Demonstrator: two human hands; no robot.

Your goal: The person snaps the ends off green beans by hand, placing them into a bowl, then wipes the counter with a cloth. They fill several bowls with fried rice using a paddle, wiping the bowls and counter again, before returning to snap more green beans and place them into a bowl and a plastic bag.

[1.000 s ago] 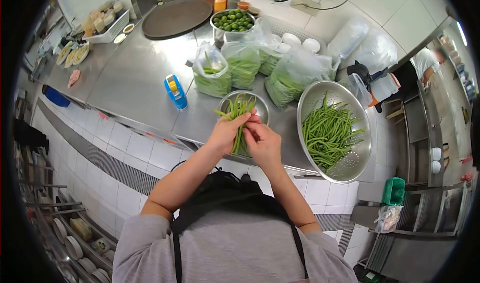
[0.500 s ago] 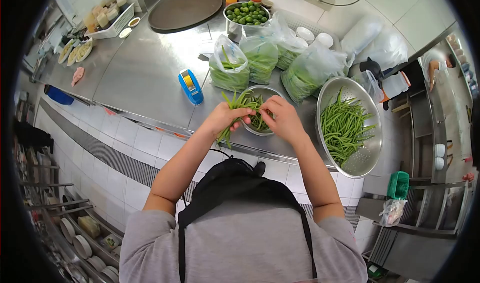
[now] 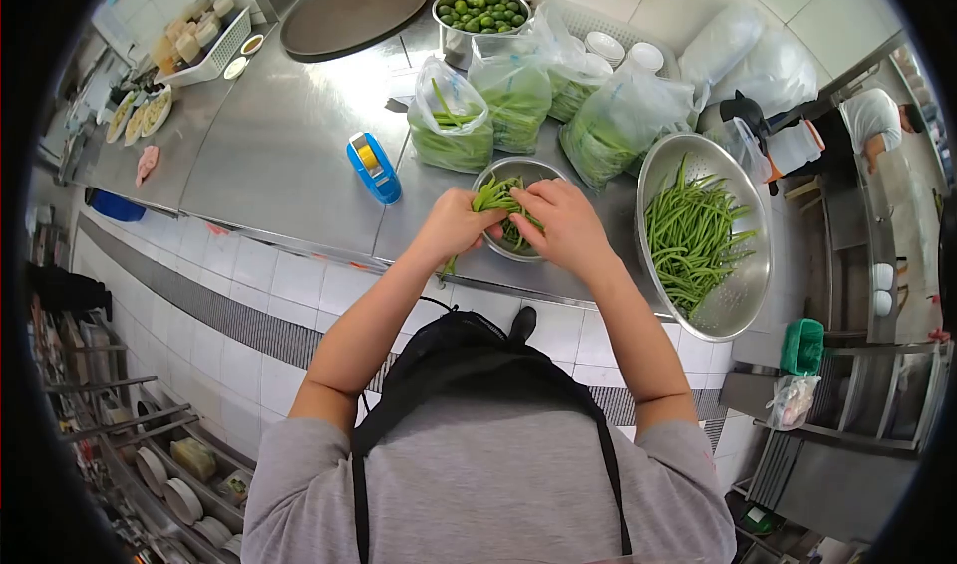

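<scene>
My left hand (image 3: 454, 227) is closed around a bunch of green beans (image 3: 493, 195), their ends sticking out above and below the fist. Fingers of my right hand (image 3: 563, 220) press on the same bunch from the right; the exact grip of its fingertips is partly hidden. Both hands are over a small steel bowl (image 3: 539, 172) that has green bits in it, at the counter's front edge. To the right, a large steel colander (image 3: 743, 300) leans tilted, holding a heap of long green beans (image 3: 693, 230).
Plastic bags of green vegetables (image 3: 451, 130) stand behind the bowl. A blue tape dispenser (image 3: 374, 168) sits left of my hands on the steel counter (image 3: 269, 165). Farther back are a pot of limes (image 3: 483, 10) and a round dark lid (image 3: 354, 13). Another person (image 3: 872, 125) is at far right.
My hands have come closer together, the right one now against the bunch. The bunch sits lower and more covered by my fingers. The whole view has shifted slightly.
</scene>
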